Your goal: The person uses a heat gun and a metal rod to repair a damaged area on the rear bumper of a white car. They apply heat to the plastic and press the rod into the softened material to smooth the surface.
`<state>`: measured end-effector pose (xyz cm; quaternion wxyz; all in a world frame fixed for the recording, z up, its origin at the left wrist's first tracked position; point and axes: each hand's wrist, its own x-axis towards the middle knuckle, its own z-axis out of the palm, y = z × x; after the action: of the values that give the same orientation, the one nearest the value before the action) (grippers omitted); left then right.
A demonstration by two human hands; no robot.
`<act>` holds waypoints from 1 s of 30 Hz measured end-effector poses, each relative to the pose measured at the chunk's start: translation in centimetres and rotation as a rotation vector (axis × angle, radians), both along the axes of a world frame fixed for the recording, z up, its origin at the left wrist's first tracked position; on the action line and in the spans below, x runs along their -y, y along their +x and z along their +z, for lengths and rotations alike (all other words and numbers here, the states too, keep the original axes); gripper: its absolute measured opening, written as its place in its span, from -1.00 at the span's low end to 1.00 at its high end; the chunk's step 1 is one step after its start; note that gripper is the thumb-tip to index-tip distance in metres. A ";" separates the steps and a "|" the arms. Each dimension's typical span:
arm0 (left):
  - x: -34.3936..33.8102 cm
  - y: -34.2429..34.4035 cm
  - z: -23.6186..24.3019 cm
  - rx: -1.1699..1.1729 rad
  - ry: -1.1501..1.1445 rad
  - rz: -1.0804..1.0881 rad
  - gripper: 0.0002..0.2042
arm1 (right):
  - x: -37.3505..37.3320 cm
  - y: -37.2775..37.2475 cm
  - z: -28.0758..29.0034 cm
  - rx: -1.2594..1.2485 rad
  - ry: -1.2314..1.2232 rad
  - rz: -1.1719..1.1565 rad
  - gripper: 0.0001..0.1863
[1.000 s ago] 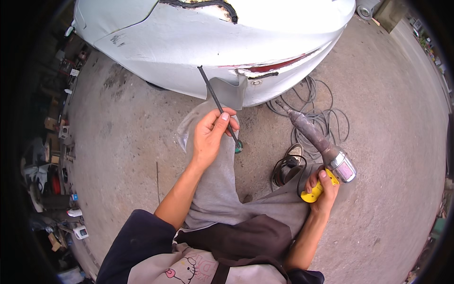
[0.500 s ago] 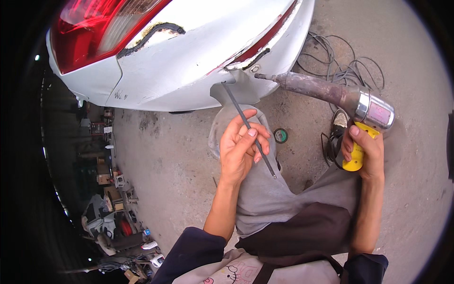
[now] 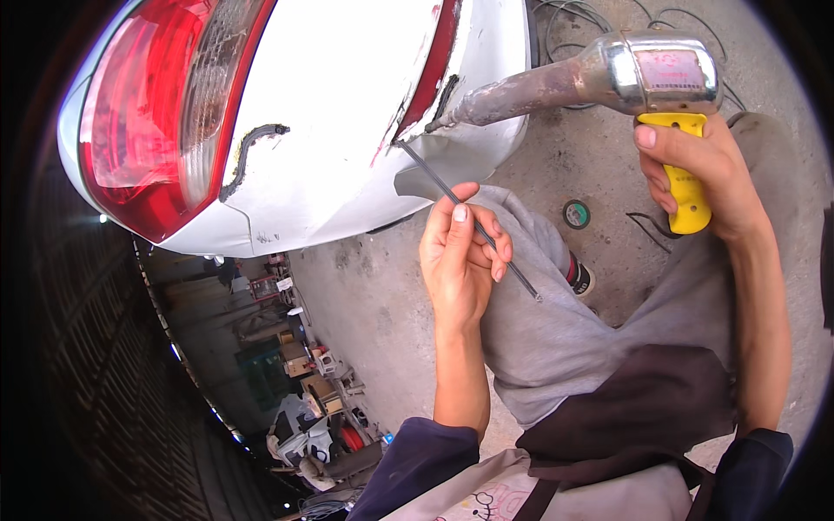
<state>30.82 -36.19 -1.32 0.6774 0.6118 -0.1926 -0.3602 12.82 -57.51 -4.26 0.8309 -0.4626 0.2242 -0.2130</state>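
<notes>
A white car bumper [image 3: 321, 113] fills the upper left, cracked beside a narrow red reflector [image 3: 428, 78]. My left hand [image 3: 460, 252] pinches a thin dark plastic welding rod [image 3: 508, 265] between thumb and fingers. The rod's far tip meets the bumper at the reflector's lower end. My right hand [image 3: 708, 174] is wrapped round the yellow handle of a hot air gun [image 3: 643, 74]. Its stained metal nozzle points left, with the tip close to the rod's tip; whether it touches the bumper I cannot tell. A black rough bead [image 3: 248, 156] runs along the bumper near the red tail light [image 3: 148, 104].
Grey cable [image 3: 565, 22] lies coiled on the floor behind the hot air gun. A green and black tape roll [image 3: 576, 214] rests beyond my knee. Boxes and clutter [image 3: 321, 391] line the left side. My legs are bent below the bumper.
The hot air gun's nozzle has come in to the reflector's lower end, and the rod's tip has moved there too. The view has shifted closer to the bumper.
</notes>
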 end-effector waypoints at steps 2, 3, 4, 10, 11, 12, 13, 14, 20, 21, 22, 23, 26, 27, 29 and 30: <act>0.4 0.4 -0.2 -0.001 0.006 0.004 -0.70 | 0.2 0.4 0.2 -0.013 -0.019 0.006 -0.70; 0.5 0.6 -0.3 -0.002 0.010 0.008 -0.70 | 0.3 0.7 0.2 -0.015 -0.026 0.010 -0.70; 0.7 0.7 -0.3 0.000 0.009 0.007 -0.70 | 0.4 0.8 0.1 -0.013 -0.034 0.012 -0.70; 1.3 0.9 -0.2 0.001 0.014 0.008 -0.71 | 1.1 2.0 1.1 -0.014 -0.075 0.038 -0.70; 1.3 1.0 -0.2 -0.002 0.012 0.008 -0.71 | 1.3 2.3 1.1 -0.010 -0.081 0.048 -0.70; 1.2 1.0 -0.3 -0.004 0.011 0.009 -0.71 | 1.5 2.5 1.2 -0.015 -0.098 0.060 -0.70; 1.3 0.9 -0.4 -0.007 0.006 0.006 -0.71 | 1.9 2.6 1.3 -0.026 -0.117 0.068 -0.69; 1.5 0.9 -0.5 -0.010 0.001 0.002 -0.71 | 2.1 2.8 1.2 -0.036 -0.135 0.076 -0.69; 1.5 1.2 -0.8 -0.028 -0.018 -0.002 -0.72 | 2.7 3.6 1.4 -0.022 -0.105 0.064 -0.69; 1.5 1.3 -0.8 -0.034 -0.026 -0.005 -0.72 | 2.6 3.7 1.5 -0.019 -0.094 0.049 -0.69; 1.5 1.3 -0.9 -0.032 -0.031 -0.007 -0.73 | 2.6 3.8 1.4 -0.015 -0.093 0.063 -0.69; 1.5 1.3 -1.0 -0.031 -0.036 -0.009 -0.73 | 2.8 3.8 1.0 -0.011 -0.093 0.077 -0.69; 1.4 1.4 -1.3 -0.036 -0.051 -0.013 -0.73 | 3.0 3.9 0.4 -0.003 -0.096 0.095 -0.67; 1.4 1.4 -1.3 -0.038 -0.057 -0.014 -0.73 | 3.1 3.9 0.3 0.000 -0.099 0.097 -0.66; 1.4 1.4 -1.3 -0.045 -0.062 -0.010 -0.73 | 3.2 4.0 0.1 0.005 -0.112 0.116 -0.64; 1.4 1.4 -1.3 -0.049 -0.065 -0.007 -0.73 | 3.3 4.0 0.0 0.007 -0.119 0.126 -0.63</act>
<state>32.21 -37.59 -2.62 0.7001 0.5799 -0.1898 -0.3708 16.80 -60.78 -4.29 0.8144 -0.5237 0.1785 -0.1748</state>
